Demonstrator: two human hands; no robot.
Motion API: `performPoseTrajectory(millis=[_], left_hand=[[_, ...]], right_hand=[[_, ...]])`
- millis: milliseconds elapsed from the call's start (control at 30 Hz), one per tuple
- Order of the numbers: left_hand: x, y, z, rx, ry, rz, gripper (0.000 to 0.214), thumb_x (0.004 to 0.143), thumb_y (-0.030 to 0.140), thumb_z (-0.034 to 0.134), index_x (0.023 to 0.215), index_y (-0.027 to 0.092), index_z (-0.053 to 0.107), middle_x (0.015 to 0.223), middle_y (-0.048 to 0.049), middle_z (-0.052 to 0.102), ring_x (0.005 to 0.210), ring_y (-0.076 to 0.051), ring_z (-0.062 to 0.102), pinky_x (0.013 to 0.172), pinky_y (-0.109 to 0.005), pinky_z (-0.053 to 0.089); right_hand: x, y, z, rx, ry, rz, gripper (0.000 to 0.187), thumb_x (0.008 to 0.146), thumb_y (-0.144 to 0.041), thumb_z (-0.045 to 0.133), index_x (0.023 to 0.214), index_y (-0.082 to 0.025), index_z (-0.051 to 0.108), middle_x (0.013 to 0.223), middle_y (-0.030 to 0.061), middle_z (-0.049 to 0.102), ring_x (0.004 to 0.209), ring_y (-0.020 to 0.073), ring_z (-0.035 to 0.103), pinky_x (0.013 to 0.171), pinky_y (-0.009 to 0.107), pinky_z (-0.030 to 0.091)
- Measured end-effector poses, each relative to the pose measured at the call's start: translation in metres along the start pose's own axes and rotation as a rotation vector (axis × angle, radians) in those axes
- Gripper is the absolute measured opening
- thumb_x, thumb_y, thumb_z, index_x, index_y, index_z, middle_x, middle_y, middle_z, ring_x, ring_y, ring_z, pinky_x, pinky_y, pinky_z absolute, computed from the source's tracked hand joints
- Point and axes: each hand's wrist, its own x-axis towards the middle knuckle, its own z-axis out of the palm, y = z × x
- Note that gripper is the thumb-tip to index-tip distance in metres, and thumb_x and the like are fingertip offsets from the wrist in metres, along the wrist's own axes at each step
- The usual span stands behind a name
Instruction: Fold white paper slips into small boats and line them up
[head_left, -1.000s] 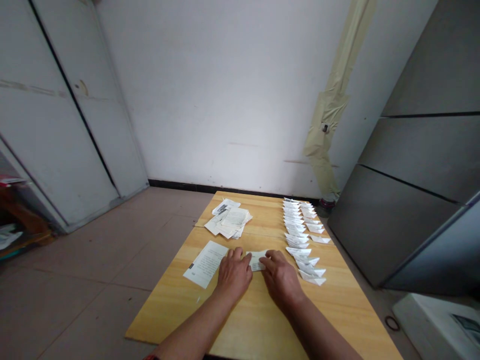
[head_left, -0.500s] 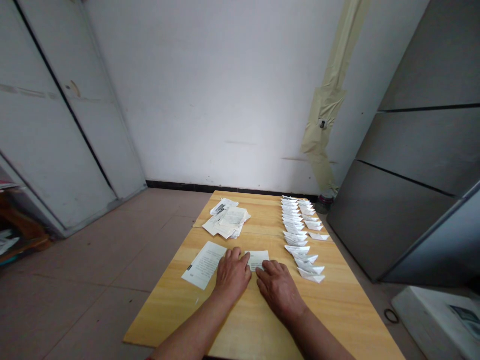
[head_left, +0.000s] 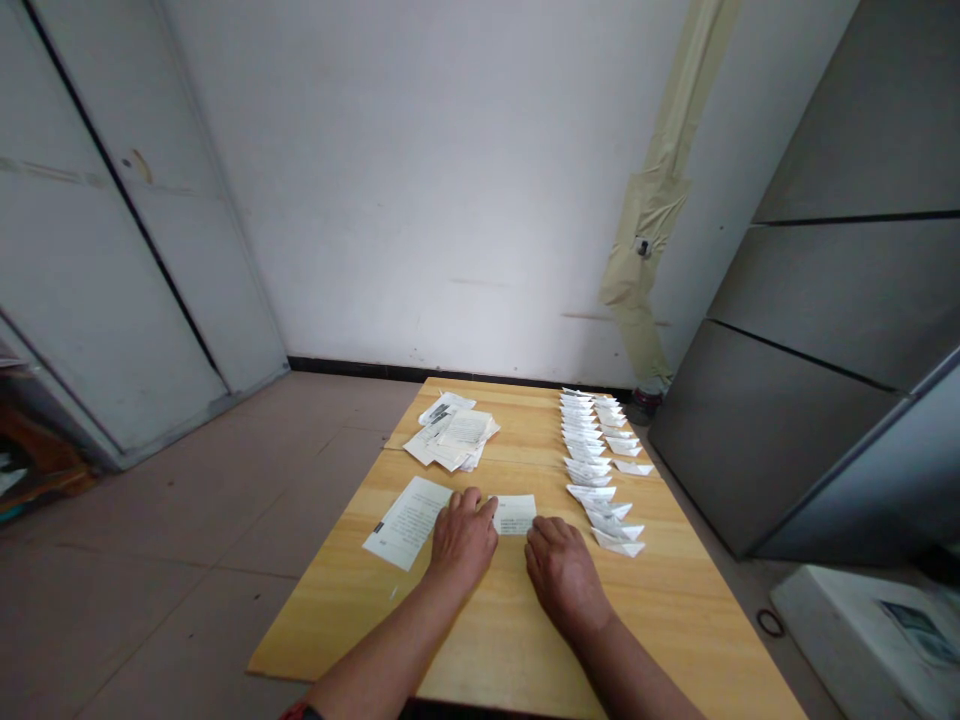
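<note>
A small piece of printed paper point(head_left: 515, 514), seemingly folded, lies flat on the wooden table between my hands. My left hand point(head_left: 465, 535) rests on its left edge, palm down, fingers laid on the paper and slightly apart. At its lower right corner is my right hand point(head_left: 564, 568), fingers bent and pressed together, the tips on the paper's edge; the thumb is mostly hidden. Just left of my left hand lies a flat printed sheet point(head_left: 409, 522), its right side partly behind the fingers.
A loose pile of printed sheets point(head_left: 454, 437) lies at the table's back left. Folded paper boats point(head_left: 589, 448) stand in two rows along the right side of the wooden table point(head_left: 510, 640). A white box point(head_left: 847, 620) sits on the floor at right, beside grey panels point(head_left: 795, 390).
My right hand has slid a little to the right along the paper's lower edge, uncovering more print. My left hand stays at the left edge. The view has shifted slightly.
</note>
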Motion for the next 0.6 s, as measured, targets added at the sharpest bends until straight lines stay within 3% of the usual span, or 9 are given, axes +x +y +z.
performPoseTrajectory(millis=[233,433,600], left_hand=[[0.011,0.000,-0.009,-0.022,-0.039,-0.090,0.030,0.095,0.020,0.041,0.118,0.021,0.060,0.110,-0.0078,0.059,0.102,-0.023,0.053,0.078,-0.032,0.043],[0.005,0.001,-0.006,-0.092,0.016,0.006,0.023,0.089,0.034,0.055,0.107,0.023,0.064,0.110,-0.0064,0.059,0.104,-0.025,0.050,0.083,-0.036,0.040],[0.002,0.000,0.000,-0.120,0.036,0.020,0.037,0.085,0.033,0.058,0.121,0.024,0.058,0.124,-0.0081,0.056,0.113,-0.027,0.047,0.090,-0.040,0.036]], right_hand=[[-0.003,0.003,0.003,0.025,0.089,-0.021,0.017,0.089,-0.009,0.053,0.078,-0.019,0.063,0.091,0.0060,0.066,0.086,0.0212,0.053,0.077,0.033,0.038],[-0.004,0.003,0.002,0.055,0.091,-0.018,0.016,0.088,-0.008,0.055,0.079,-0.019,0.062,0.093,0.0058,0.066,0.087,0.0213,0.054,0.077,0.033,0.038],[-0.005,0.003,-0.003,0.093,0.099,0.016,0.014,0.087,-0.009,0.057,0.080,-0.019,0.063,0.095,0.0054,0.067,0.088,0.0215,0.054,0.078,0.032,0.038]])
